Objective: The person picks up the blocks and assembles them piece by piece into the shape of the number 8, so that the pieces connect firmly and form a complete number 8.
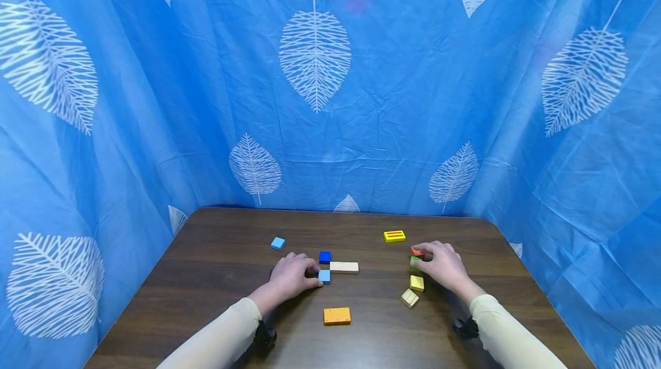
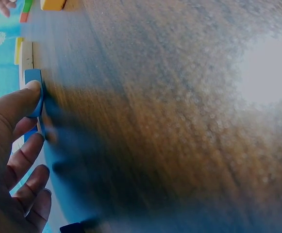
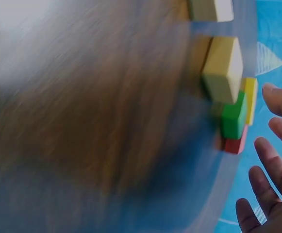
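Note:
My left hand (image 1: 294, 274) pinches a light blue block (image 1: 324, 277) at its left side. In the left wrist view the thumb lies on this block (image 2: 33, 75), with the other fingers loosely curved below. A dark blue block (image 1: 325, 257) and a long cream block (image 1: 344, 267) sit right beside it. My right hand (image 1: 441, 263) hovers at a green block (image 1: 415, 263) and a red block (image 1: 416, 252), overlapping both in the head view. From the right wrist, its fingers are spread and hold nothing, with the green block (image 3: 233, 116) standing apart from the fingertips.
Nearer me on the brown table (image 1: 227, 277) lie an orange block (image 1: 337, 316), a pale yellow block (image 1: 416, 283) and a striped wooden block (image 1: 410, 298). Farther back are another light blue block (image 1: 277, 243) and a yellow block with red stripes (image 1: 395, 236). A blue leaf-patterned curtain (image 1: 382, 128) surrounds the table.

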Available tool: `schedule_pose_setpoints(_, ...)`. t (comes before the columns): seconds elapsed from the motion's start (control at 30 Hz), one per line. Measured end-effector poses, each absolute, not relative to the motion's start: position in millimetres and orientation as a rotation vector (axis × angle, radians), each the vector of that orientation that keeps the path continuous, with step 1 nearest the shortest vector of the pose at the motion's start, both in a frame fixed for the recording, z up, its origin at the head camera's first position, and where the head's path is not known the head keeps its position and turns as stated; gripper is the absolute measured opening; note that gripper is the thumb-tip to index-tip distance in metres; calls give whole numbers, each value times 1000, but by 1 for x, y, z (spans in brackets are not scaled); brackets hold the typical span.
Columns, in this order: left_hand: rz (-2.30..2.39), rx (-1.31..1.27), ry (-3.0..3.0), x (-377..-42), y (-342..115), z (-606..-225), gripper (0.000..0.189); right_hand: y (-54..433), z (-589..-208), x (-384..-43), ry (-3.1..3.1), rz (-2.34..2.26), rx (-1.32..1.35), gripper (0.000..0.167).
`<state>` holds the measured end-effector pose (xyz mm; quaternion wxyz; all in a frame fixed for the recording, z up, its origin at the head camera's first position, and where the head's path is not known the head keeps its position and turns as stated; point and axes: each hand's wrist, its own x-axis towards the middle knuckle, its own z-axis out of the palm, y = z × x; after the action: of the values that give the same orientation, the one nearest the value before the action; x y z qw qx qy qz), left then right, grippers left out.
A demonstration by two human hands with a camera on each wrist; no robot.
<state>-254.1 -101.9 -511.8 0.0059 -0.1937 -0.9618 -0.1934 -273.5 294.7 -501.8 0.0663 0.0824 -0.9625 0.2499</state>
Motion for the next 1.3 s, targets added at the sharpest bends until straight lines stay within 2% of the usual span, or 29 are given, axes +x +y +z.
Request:
schedule_pose_setpoints(0.33,-606,-602,-3014,-255,-102,-513,28,311,-511,-269,-2966,768,146,45)
schedule_pose_setpoints(0.63,-605,-586,-3016,-256,-101,-515,27,315,-517,-271,-2959,922,155,42)
schedule_pose_setpoints(1.3,-595,-589,-3009,-256,-102,-515,28,314,-517,-271,-2974,915,153,41)
